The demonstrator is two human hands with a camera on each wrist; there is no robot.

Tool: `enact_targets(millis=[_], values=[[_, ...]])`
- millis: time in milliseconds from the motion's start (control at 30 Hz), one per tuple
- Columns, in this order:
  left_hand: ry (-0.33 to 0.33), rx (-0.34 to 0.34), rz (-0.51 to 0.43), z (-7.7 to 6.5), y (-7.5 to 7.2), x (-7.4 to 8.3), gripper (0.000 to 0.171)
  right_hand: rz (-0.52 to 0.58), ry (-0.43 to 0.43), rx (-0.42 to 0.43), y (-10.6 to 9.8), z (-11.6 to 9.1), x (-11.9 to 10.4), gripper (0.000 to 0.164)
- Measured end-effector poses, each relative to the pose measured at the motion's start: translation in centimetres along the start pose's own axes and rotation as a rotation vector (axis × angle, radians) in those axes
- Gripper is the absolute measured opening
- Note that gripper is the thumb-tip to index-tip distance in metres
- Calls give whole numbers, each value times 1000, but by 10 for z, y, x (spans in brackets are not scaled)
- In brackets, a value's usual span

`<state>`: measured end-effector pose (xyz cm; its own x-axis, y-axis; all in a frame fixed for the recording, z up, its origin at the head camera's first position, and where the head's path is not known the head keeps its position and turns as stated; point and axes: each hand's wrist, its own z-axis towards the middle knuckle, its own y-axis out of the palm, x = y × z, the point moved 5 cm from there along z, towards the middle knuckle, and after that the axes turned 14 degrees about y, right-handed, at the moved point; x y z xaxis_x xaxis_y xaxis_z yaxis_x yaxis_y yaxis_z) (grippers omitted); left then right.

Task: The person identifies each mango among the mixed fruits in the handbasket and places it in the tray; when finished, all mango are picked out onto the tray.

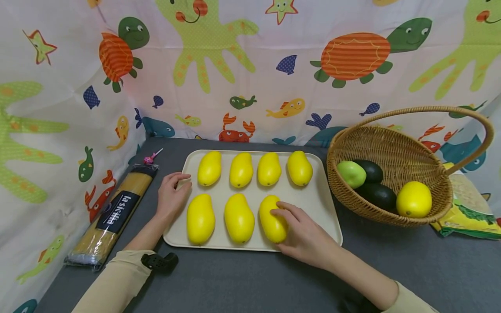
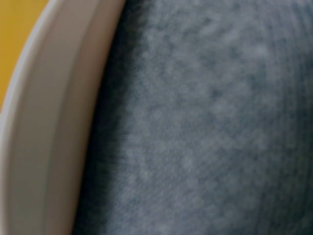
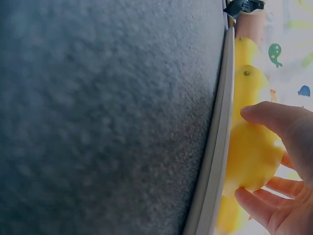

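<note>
A cream tray [image 1: 325,208] bears several yellow mangoes in two rows. My right hand [image 1: 307,234] holds the front row's rightmost mango [image 1: 270,219], fingers over its right side and thumb near the tray's front rim. In the right wrist view, the fingers and thumb of that hand [image 3: 288,161] curl about the yellow mango [image 3: 252,156]. My left hand [image 1: 172,195] rests at the tray's left rim, fingers loosely bent, beside the front-left mango [image 1: 201,219]. The left wrist view shows only the tray's side [image 2: 54,122], the grey tabletop and a bit of yellow; the hand is outside it.
Right of the tray stands a wicker basket [image 1: 391,143] with a green fruit [image 1: 351,174], two dark avocados [image 1: 375,196] and a yellow fruit [image 1: 414,200]. Behind it lies a yellow bag [image 1: 469,208]. At left are a spaghetti pack [image 1: 117,208] and a pink lollipop [image 1: 148,160].
</note>
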<state>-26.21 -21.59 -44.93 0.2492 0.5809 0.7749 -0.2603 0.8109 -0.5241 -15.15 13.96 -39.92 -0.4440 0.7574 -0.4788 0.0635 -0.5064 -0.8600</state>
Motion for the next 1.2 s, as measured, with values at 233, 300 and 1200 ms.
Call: enact_targets(millis=[233, 300, 1200], values=[[6, -7, 8, 0, -1, 0, 29, 9, -28, 11, 2, -5, 1, 76], [8, -7, 11, 0, -1, 0, 30, 11, -38, 24, 2, -6, 0, 75], [9, 1, 7, 0, 0, 1, 30, -1, -81, 138, 0, -6, -5, 63]])
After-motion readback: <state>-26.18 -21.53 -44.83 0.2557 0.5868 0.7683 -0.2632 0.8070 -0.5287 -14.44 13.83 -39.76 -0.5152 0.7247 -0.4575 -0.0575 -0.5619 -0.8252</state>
